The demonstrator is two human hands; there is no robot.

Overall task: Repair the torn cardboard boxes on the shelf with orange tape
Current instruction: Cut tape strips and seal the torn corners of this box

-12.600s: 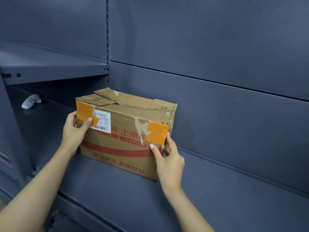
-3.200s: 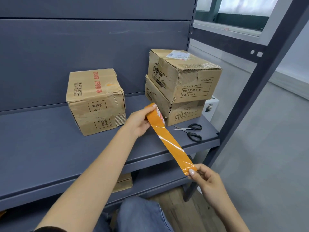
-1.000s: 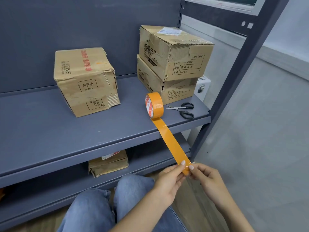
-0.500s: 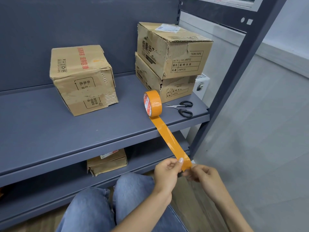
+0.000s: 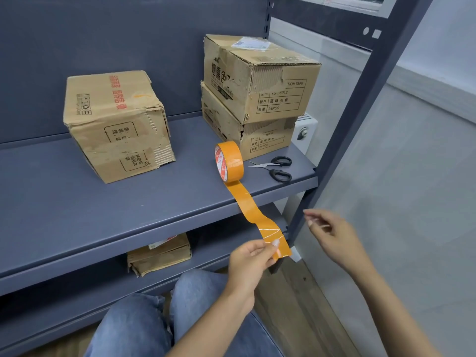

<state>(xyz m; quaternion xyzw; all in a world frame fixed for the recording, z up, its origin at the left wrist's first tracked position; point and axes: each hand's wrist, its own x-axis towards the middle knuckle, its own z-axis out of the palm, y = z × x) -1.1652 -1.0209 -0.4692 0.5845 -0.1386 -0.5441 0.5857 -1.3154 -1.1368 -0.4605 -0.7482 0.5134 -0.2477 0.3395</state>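
**A:** Where is the orange tape?

**B:** The roll (image 5: 229,161) stands on its edge on the shelf (image 5: 103,215), near the front lip. A long strip (image 5: 253,211) runs off it, over the lip, down toward five o'clock.

**A:** Who has the loose end?

**B:** The left hand (image 5: 251,258) pinches it between thumb and fingers. The strip's long line goes from the roll at eleven o'clock to that hand at five o'clock. It sags and bends a bit.

**A:** And the right hand?

**B:** The right hand (image 5: 332,235) is empty, with loose fingers. It hangs at about two o'clock from the left hand, apart from the strip.

**A:** What comes next, do you think?

**B:** I think a cut. The scissors (image 5: 275,168) lie on the shelf just at three o'clock from the roll, and at about eleven o'clock from the right hand. That hand is nearer to them.

**A:** And the boxes?

**B:** One torn box (image 5: 116,124) sits at nine o'clock from the roll. Two stacked boxes (image 5: 257,91) sit just behind it, at twelve o'clock.
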